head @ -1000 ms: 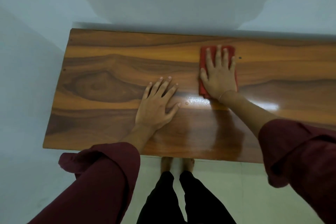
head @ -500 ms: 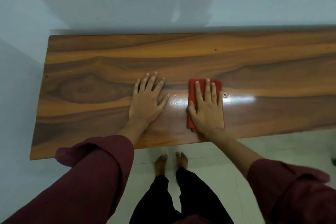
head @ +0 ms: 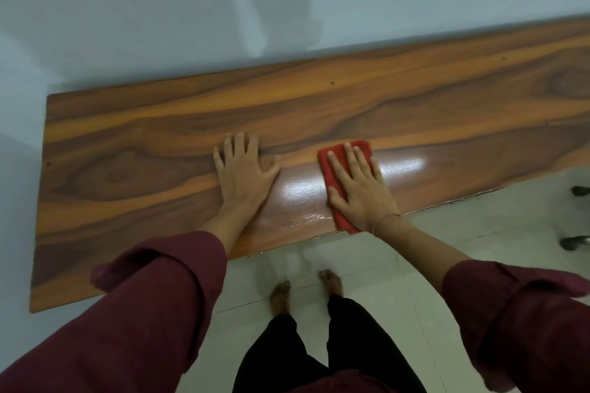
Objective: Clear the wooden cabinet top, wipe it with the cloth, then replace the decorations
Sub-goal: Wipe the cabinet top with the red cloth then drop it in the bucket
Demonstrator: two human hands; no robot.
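the red cloth (head: 332,169) has slid back toward the near edge of the wooden cabinet top (head: 143,150) since a moment ago, and 1 corner now hangs just over it. the right hand (head: 360,188) lies flat on the cloth, fingers spread, not gripping. the left hand (head: 244,171) rests flat and open on the bare wood beside it, just apart. the wood shines between them.

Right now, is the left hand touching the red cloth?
Apart. The head view shows the left hand flat on the cabinet top, with a strip of glossy bare wood between its thumb and the red cloth under the right hand.
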